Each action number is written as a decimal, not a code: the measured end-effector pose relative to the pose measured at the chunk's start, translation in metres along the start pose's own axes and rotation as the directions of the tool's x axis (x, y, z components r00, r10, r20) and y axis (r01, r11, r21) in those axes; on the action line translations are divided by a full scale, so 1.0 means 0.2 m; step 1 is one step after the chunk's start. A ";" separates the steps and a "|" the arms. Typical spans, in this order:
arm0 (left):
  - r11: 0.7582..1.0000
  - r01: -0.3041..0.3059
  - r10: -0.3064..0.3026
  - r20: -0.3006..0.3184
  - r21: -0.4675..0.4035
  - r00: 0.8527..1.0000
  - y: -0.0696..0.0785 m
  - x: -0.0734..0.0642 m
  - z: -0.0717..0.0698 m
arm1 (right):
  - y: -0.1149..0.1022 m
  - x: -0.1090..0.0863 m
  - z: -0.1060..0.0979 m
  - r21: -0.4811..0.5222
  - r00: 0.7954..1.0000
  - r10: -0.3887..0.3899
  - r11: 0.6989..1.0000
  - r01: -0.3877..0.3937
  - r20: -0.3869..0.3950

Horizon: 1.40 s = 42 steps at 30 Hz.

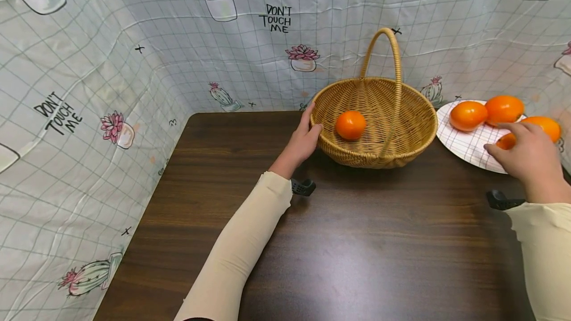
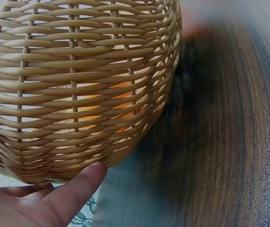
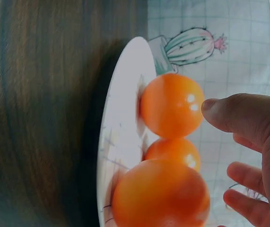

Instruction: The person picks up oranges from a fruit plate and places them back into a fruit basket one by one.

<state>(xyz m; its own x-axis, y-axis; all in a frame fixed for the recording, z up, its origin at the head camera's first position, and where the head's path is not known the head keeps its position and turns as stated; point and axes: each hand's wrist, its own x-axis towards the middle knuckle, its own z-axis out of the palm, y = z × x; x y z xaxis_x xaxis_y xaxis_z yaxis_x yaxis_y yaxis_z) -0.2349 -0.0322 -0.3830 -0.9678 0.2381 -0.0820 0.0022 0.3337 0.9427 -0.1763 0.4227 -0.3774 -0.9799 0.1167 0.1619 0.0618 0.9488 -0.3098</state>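
A wicker basket (image 1: 410, 137) with a tall arched handle stands at the back of the table, a smooth, glossy orange fruit (image 1: 350, 125) inside it. At its left side is my left hand (image 1: 301, 140), thumb and fingers extended along the outer wall. The left wrist view has the thumb (image 2: 85, 187) against the weave, with the other fingers partly hidden behind the basket. My right hand (image 1: 533, 160) is over a white plate (image 1: 477, 150) holding several such fruits (image 1: 468, 116). Its fingers are spread, and the thumb tip appears right at one fruit (image 3: 172, 105) in the right wrist view.
The dark wooden table (image 1: 357, 241) meets a cloth (image 1: 169, 24) printed with cacti along its back and left sides. The plate lies close to the basket's right side, near the cloth. Black wrist straps (image 1: 303, 187) show below both hands.
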 end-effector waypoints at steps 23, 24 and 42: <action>1.000 0.017 -0.017 0.013 -0.005 1.000 -0.01 0.02 -0.01 | 0.10 -0.01 0.04 -0.021 0.993 0.113 0.993 -0.112 0.032; 1.000 0.017 -0.017 0.012 -0.005 1.000 -0.01 0.02 -0.01 | 0.10 -0.02 0.04 -0.024 0.991 0.130 0.991 -0.129 0.037; 1.000 -0.005 0.005 0.000 0.016 1.000 -0.01 0.02 -0.01 | 0.11 -0.02 0.10 0.011 0.965 0.263 0.965 -0.263 0.017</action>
<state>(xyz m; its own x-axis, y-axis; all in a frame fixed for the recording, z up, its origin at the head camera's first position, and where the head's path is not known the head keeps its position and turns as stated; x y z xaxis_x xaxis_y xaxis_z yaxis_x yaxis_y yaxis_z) -0.2387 -0.0346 -0.3853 -0.9677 0.2399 -0.0775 0.0109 0.3470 0.9378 -0.1756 0.4380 -0.4041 -0.9323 0.3568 0.0585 0.3153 0.8815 -0.3514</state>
